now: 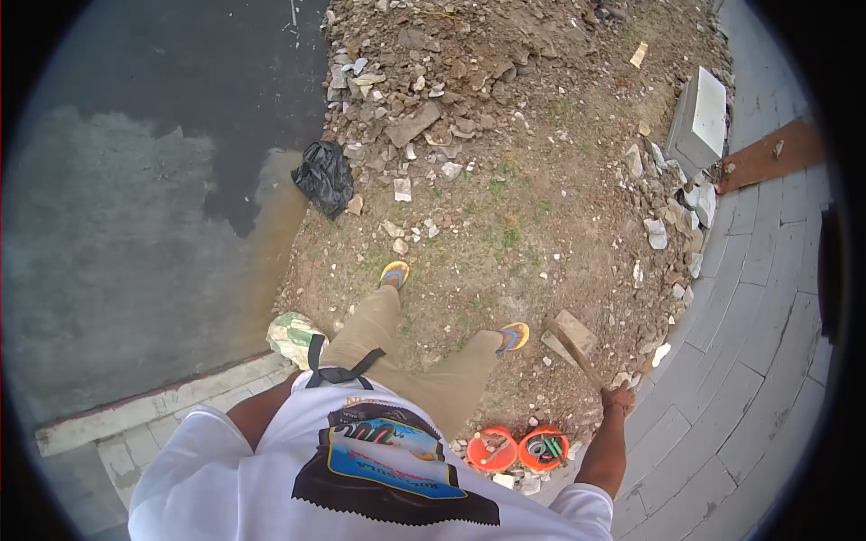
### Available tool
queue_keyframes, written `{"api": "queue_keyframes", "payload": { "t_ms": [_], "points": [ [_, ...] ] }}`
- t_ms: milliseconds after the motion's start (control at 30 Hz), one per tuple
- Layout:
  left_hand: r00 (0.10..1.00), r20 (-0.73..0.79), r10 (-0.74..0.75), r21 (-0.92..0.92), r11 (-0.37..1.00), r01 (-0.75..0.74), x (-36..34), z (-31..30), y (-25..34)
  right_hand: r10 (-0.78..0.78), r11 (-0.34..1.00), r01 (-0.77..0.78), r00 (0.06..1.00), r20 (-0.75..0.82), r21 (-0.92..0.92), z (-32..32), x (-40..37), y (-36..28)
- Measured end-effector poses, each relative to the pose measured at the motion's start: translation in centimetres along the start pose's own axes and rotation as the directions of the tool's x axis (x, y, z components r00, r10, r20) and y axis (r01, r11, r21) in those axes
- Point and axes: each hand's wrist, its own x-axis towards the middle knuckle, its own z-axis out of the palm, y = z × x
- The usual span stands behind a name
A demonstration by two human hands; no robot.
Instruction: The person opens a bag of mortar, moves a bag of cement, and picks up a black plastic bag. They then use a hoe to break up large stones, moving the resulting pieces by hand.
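My right hand (618, 397) is closed around the end of a wooden handle at my right side. The handle belongs to what looks like a hoe (577, 353), slanting down to a broad, flat, dirt-coloured blade (575, 332) on the ground near my right foot. My left arm (262, 410) reaches toward my waist, where my shirt hides the hand. Close to my right side stand two orange buckets; one bucket (492, 448) holds a few small items, and the other bucket (543, 447) holds green-handled tools and a grey coil or ring.
A rubble heap (460, 81) rises ahead, with a black plastic bag (324, 178) beside it. Dark smooth flooring (135, 252) lies left. Grey paving (722, 379), a pale block (699, 122) and a rusty-brown board (771, 155) are right. A whitish-green sack (296, 338) sits behind my left foot.
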Motion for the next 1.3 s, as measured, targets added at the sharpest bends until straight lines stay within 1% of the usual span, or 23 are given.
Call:
{"api": "queue_keyframes", "payload": {
  "t_ms": [67,100,167,300,367,500,533,600,667,733,767,800,833,900,933,967,1033,1067,1100,1167,1200,1233,1300],
  "points": [
    [0.999,-0.017,-0.050,-0.045,0.998,0.049,-2.7,1.8,-0.5,-0.072,0.996,0.042,0.878,0.473,0.073,2.6,3.6,1.4],
    [0.997,-0.022,-0.075,-0.064,0.995,0.073,-3.8,2.7,-0.7,-0.093,0.995,0.070,0.872,0.482,0.065,5.0,4.6,1.8],
    [0.993,-0.022,-0.113,-0.094,0.989,0.111,-5.4,4.3,-1.3,-0.147,0.989,0.114,0.739,0.658,0.093,8.9,5.5,1.3],
    [0.989,0.001,-0.145,-0.142,0.979,0.144,-6.9,6.7,-2.0,-0.028,0.992,0.101,0.742,0.670,-0.071,8.1,2.8,-1.9],
    [0.993,0.015,-0.121,-0.176,0.977,0.121,-5.8,8.8,-0.9,-0.040,0.999,0.028,0.734,0.678,0.029,7.2,2.4,-3.2],
    [0.996,0.065,-0.064,-0.236,0.969,0.078,-3.7,11.8,0.1,-0.118,0.987,0.156,0.826,0.551,-0.022,7.4,3.2,-8.2],
    [0.995,0.082,-0.055,-0.247,0.966,0.074,-3.2,12.1,-0.2,-0.159,0.987,0.123,0.815,0.557,0.102,2.9,1.6,-10.0],
    [0.991,0.135,-0.021,-0.261,0.964,0.056,-2.1,12.1,-1.8,-0.179,0.983,0.174,0.830,0.529,0.060,0.6,-0.4,-13.3],
    [0.968,0.228,0.103,-0.262,0.964,-0.040,-0.2,11.7,-5.3,-0.258,0.945,0.321,0.848,0.462,-0.063,2.3,0.0,-15.7],
    [0.899,0.289,0.328,-0.284,0.926,-0.247,4.3,10.2,-9.9,-0.304,0.926,0.372,0.840,0.449,-0.068,-0.9,-1.5,-20.0],
    [0.945,0.282,-0.169,-0.291,0.923,0.251,-0.8,3.0,-1.8,-0.348,0.908,0.415,0.824,0.447,-0.059,-1.8,-2.0,-22.3],
    [0.948,0.289,-0.134,-0.345,0.909,0.234,5.1,2.5,-5.8,-0.404,0.872,0.483,0.802,0.441,-0.080,-1.9,-2.2,-24.8],
    [0.961,0.194,-0.196,-0.306,0.919,0.249,8.2,-0.6,-4.6,-0.403,0.867,0.489,0.803,0.438,-0.099,-2.5,-2.6,-27.5],
    [0.995,-0.092,-0.049,-0.184,0.982,0.032,15.1,-6.8,-2.8,-0.541,0.808,0.588,0.758,0.365,-0.023,-4.0,-4.3,-33.5],
    [0.953,-0.204,0.226,0.238,0.955,-0.175,17.5,-11.0,-0.3,-0.553,0.812,0.583,0.744,0.375,0.040,-4.5,-5.1,-36.8],
    [0.978,-0.207,-0.024,-0.060,0.998,0.012,20.1,-15.0,3.2,-0.545,0.813,0.581,0.747,0.382,0.023,-4.1,-5.9,-40.0],
    [0.954,-0.279,0.105,-0.168,0.973,-0.156,29.6,-20.5,5.3,-0.586,0.806,0.584,0.762,0.275,0.098,-1.4,-7.4,-46.5],
    [0.939,-0.312,0.144,-0.192,0.959,-0.211,33.0,-23.9,8.7,-0.607,0.791,0.612,0.780,0.152,0.013,1.4,-7.8,-49.4],
    [0.921,-0.352,0.166,-0.153,0.961,-0.232,38.2,-26.6,10.6,-0.598,0.797,0.604,0.786,0.156,0.009,0.6,-8.0,-53.6],
    [0.913,-0.368,0.174,-0.132,0.962,-0.237,46.3,-32.0,14.0,-0.467,0.884,0.462,0.873,0.139,0.071,-5.7,-9.9,-60.4],
    [0.921,-0.355,0.159,-0.164,0.960,-0.229,49.4,-35.1,16.3,-0.401,0.909,0.416,0.889,0.221,-0.023,-10.2,-10.9,-64.8],
    [0.886,-0.388,0.253,-0.185,0.921,-0.343,54.4,-37.2,17.1,-0.338,0.916,0.383,0.896,0.289,-0.115,-13.2,-11.4,-69.5],
    [0.896,-0.418,0.152,-0.254,0.927,-0.276,60.4,-42.0,20.4,-0.361,0.905,0.401,0.901,0.242,-0.143,-13.8,-9.5,-72.4]
  ]
}}
